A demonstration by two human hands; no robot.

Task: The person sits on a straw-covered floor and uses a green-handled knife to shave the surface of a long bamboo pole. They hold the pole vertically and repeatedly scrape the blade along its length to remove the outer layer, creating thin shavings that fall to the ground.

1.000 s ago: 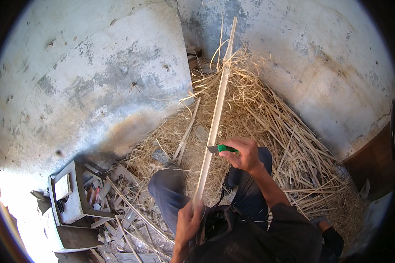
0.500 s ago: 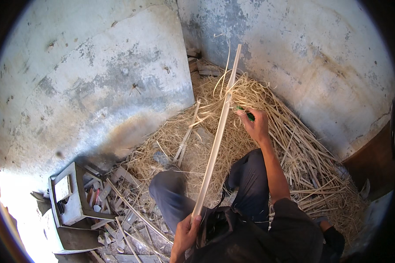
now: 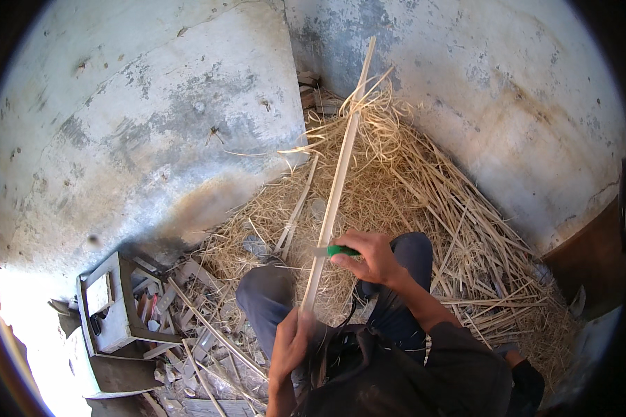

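Note:
A long pale strip, seemingly split bamboo (image 3: 336,182), slants up and away between my knees, with thin curled shavings (image 3: 379,115) hanging near its far part. My left hand (image 3: 290,342) is closed around the strip's near end, by my left knee. In my right hand (image 3: 370,256) is a green-handled knife (image 3: 343,250), gripped by its handle. Its blade lies across the strip, a little beyond my left hand, and seems to touch it.
Heaped shavings (image 3: 375,187) and loose split strips (image 3: 459,208) lie ahead and to the right, against worn plastered walls (image 3: 188,104). Toward the left stands an overturned wooden box-like frame (image 3: 122,337) among wood scraps (image 3: 202,347). Another pale strip (image 3: 300,205) rests left of mine.
My right hand and the knife have come back toward me, from the strip's far half to near its held end. The strip's far end has shifted slightly left and farther away.

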